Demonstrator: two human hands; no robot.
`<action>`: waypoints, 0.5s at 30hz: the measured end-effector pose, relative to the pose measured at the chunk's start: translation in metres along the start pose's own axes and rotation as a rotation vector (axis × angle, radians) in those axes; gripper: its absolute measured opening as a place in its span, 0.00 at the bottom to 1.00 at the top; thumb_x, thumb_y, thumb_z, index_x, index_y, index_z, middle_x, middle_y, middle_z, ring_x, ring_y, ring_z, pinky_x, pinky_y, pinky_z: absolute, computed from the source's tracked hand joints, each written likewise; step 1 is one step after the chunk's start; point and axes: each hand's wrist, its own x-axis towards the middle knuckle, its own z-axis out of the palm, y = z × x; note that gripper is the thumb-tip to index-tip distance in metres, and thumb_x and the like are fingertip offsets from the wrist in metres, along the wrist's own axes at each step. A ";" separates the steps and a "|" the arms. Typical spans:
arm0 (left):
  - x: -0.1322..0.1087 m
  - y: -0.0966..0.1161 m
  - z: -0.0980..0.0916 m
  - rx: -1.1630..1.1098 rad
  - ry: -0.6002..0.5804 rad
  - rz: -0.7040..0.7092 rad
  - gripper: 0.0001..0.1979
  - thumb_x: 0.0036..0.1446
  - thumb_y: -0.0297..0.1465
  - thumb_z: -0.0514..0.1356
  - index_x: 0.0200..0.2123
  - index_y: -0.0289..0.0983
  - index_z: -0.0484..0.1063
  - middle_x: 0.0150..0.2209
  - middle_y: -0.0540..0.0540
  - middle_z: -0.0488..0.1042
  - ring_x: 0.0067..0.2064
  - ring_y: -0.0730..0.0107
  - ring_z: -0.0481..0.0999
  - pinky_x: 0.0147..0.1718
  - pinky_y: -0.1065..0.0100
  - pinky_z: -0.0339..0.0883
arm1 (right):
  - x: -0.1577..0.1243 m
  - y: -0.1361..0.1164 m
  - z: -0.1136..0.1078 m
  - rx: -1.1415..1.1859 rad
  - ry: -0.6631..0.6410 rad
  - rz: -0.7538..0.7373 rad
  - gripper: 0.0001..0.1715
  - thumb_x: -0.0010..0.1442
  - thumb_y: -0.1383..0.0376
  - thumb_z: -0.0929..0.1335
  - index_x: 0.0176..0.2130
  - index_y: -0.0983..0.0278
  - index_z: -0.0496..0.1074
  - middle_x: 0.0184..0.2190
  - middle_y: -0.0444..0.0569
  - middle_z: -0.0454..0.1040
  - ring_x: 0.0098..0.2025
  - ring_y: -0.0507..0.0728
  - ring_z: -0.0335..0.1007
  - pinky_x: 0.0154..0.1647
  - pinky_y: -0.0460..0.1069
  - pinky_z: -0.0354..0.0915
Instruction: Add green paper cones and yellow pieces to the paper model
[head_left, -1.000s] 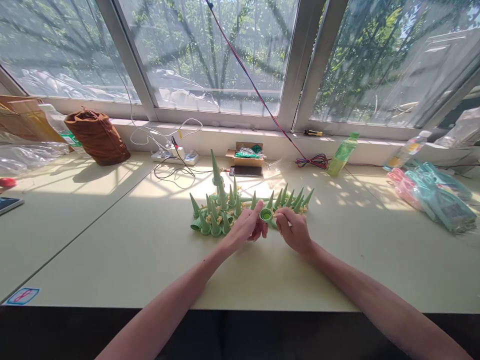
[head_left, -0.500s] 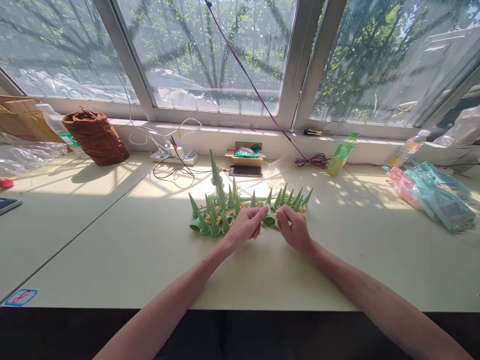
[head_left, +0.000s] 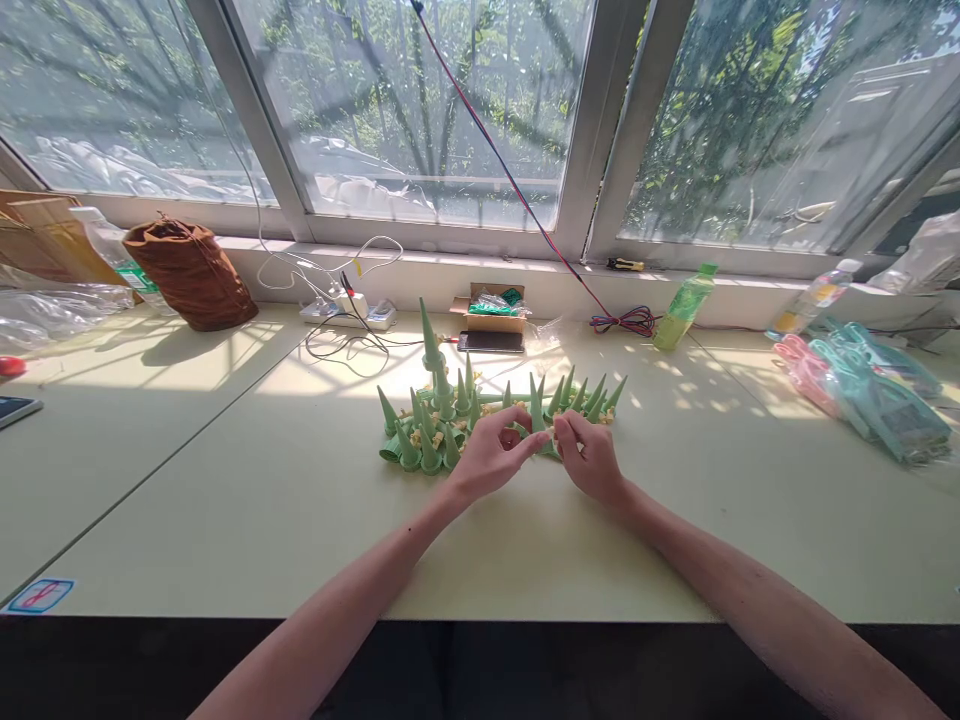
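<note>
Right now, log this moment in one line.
Left hand: beside green cone, grip unclear | Right hand: pinched, contents unclear | Nearby: other cones | Behind: phone, open cardboard box

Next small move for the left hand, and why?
I'd probably close the left hand gently on the upright green cone beside it, to steady the cone: the left grip looks open, while the right hand is pinched just to the cone's right. Whether either hand already touches it, I can't tell.
</note>
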 end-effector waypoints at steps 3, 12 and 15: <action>0.001 -0.003 0.001 0.098 0.054 0.132 0.16 0.55 0.43 0.62 0.34 0.36 0.66 0.21 0.55 0.59 0.20 0.79 0.61 0.19 0.75 0.62 | 0.000 0.000 0.000 -0.011 0.012 0.011 0.24 0.69 0.57 0.58 0.22 0.61 0.53 0.15 0.39 0.58 0.17 0.48 0.51 0.20 0.45 0.49; 0.001 -0.005 0.002 0.268 0.146 0.339 0.11 0.61 0.39 0.58 0.40 0.37 0.72 0.44 0.43 0.68 0.24 0.83 0.64 0.22 0.75 0.66 | 0.001 -0.003 0.001 -0.026 0.076 0.034 0.24 0.69 0.57 0.58 0.23 0.62 0.56 0.15 0.39 0.57 0.17 0.48 0.51 0.21 0.45 0.50; 0.001 -0.003 0.004 0.280 0.193 0.332 0.13 0.64 0.39 0.55 0.43 0.37 0.70 0.44 0.44 0.68 0.25 0.81 0.66 0.23 0.75 0.65 | 0.001 -0.003 0.000 -0.037 0.147 0.057 0.23 0.69 0.57 0.58 0.24 0.62 0.59 0.15 0.39 0.59 0.17 0.48 0.54 0.21 0.45 0.52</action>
